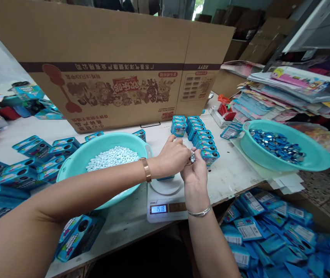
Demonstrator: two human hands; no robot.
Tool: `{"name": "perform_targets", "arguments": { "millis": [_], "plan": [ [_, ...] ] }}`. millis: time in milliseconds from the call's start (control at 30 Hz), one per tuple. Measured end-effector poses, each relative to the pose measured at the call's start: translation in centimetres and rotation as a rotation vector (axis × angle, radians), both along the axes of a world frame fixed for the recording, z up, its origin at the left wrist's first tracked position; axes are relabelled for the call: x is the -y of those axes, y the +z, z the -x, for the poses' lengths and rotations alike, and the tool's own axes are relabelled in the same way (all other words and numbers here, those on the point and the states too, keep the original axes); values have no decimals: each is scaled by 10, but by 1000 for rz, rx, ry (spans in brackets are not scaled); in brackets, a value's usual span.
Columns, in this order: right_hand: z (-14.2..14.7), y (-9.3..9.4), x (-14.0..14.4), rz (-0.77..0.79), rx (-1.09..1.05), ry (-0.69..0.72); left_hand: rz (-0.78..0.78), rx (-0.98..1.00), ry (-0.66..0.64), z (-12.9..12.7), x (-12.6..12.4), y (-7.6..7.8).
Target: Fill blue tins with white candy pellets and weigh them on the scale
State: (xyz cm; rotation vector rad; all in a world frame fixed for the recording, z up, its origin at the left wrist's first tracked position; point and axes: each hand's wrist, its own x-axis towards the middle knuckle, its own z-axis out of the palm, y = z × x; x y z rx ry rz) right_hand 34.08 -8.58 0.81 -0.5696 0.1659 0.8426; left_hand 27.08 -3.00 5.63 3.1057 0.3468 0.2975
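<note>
White tabletop [230,170]: 2 hands [172,156] [196,173] meet at pale pellets [193,157] above 1 scale [167,199].

Soft even lt; rear dim; display [158,209] glowing; edges stretched, wide-∠ lens.

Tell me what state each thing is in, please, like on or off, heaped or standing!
Scale: on, display lit
Left basin: partly filled with pellets
Right basin: holding loose shiny pieces
Cardboard box: standing, printing upside down
Middle boxes: in two rows
Lower-right packs: heaped
Right hand: palm up, holding pellets
Left hand: fingers bent
</note>
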Motion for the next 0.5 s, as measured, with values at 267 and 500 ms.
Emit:
{"name": "perform_targets", "arguments": {
  "millis": [267, 500],
  "plan": [
    [-11, 5, 4, -53, -46, 41, 199, 128, -37, 4, -3, 12],
    [-24, 13, 28, -41, -186, -128, 144, -7, 5, 28, -17, 2]
  ]
}}
